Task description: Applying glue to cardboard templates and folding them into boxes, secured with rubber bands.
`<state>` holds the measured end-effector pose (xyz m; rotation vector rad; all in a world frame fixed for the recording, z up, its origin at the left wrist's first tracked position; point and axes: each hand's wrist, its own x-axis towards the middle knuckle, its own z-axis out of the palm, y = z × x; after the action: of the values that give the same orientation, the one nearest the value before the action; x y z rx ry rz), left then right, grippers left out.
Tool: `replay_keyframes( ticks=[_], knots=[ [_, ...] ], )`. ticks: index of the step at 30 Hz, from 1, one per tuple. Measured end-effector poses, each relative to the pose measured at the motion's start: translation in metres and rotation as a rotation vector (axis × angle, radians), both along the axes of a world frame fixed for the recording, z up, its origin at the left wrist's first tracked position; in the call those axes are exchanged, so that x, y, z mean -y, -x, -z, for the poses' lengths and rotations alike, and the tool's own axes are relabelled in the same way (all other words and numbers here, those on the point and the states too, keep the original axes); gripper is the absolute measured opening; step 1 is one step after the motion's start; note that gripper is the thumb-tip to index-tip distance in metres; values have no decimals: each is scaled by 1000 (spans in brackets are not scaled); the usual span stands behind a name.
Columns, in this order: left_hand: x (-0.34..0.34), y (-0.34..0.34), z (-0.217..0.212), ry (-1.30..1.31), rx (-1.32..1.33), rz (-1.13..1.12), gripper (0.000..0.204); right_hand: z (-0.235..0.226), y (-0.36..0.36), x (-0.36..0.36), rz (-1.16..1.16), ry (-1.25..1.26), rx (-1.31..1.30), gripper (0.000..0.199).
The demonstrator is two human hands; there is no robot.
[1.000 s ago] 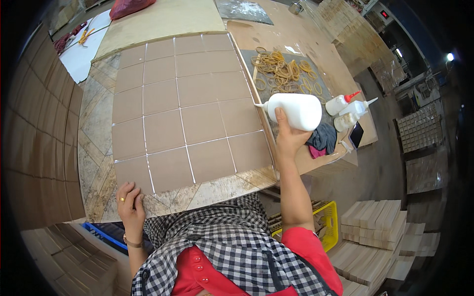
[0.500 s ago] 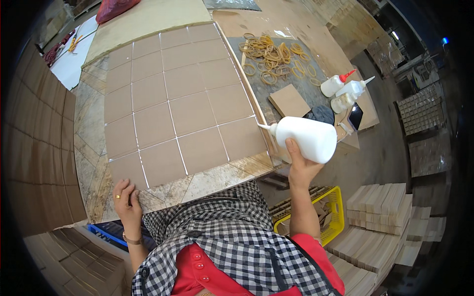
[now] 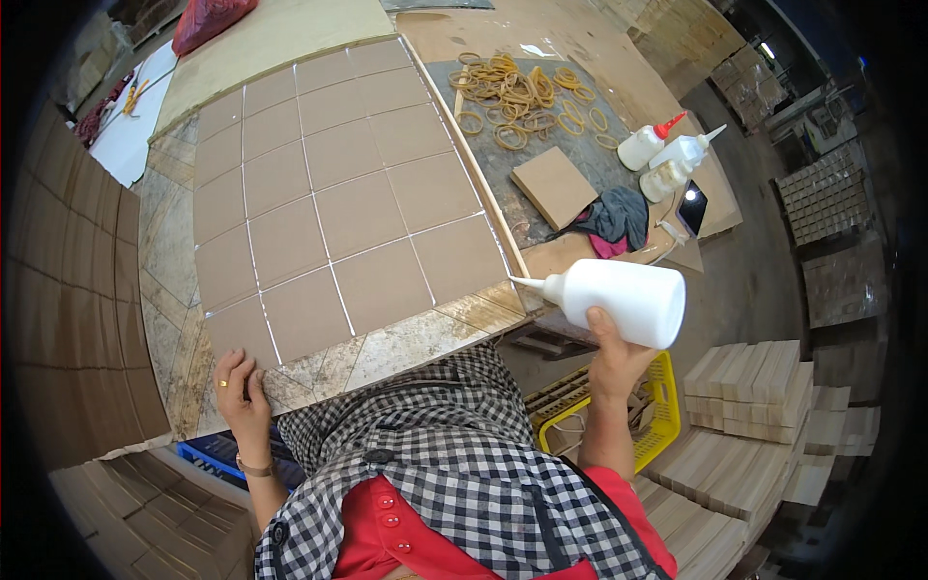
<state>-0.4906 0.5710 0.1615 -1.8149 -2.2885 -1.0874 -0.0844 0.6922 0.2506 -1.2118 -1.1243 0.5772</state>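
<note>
My right hand (image 3: 616, 362) is wrapped round a white squeeze glue bottle (image 3: 633, 302), tilted nearly flat with its narrow nozzle pointing left. The nozzle tip is at the near right corner of a grid of flat brown blocks (image 3: 358, 213), which lie close together on the table. White glue lines run along the seams between the blocks and down their right side. A thin wooden strip (image 3: 474, 169) borders that side. My left hand (image 3: 242, 391) rests on the near left table edge beside the corner block, its fingers slightly bent and apart, holding nothing.
Rubber bands (image 3: 512, 92), a loose brown block (image 3: 554, 187), a dark cloth (image 3: 619, 217), three glue bottles (image 3: 662, 159) and a phone (image 3: 691, 208) lie to the right. A yellow crate (image 3: 665, 406) and stacked wood (image 3: 744, 391) stand below. Brown stacks (image 3: 72, 271) rise at left.
My right hand has brought the bottle toward me, its nozzle sliding down the grid's right side to the near corner. My left hand stays at the table edge. The view has shifted slightly.
</note>
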Motion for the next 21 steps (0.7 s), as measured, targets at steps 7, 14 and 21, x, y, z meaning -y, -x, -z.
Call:
replay_keyframes(
  ticks=[7, 14, 21],
  knots=[
    [2, -2, -1, 9, -14, -8, 14, -21, -26, -18, 98, -43, -410, 48],
    [-1, -1, 1, 32, -22, 2, 13, -17, -42, -93, -275, -64, -1163, 62],
    [2, -6, 0, 47, 1, -35, 13, 19, -40, -215, -439, -19, -1475, 56]
  ],
)
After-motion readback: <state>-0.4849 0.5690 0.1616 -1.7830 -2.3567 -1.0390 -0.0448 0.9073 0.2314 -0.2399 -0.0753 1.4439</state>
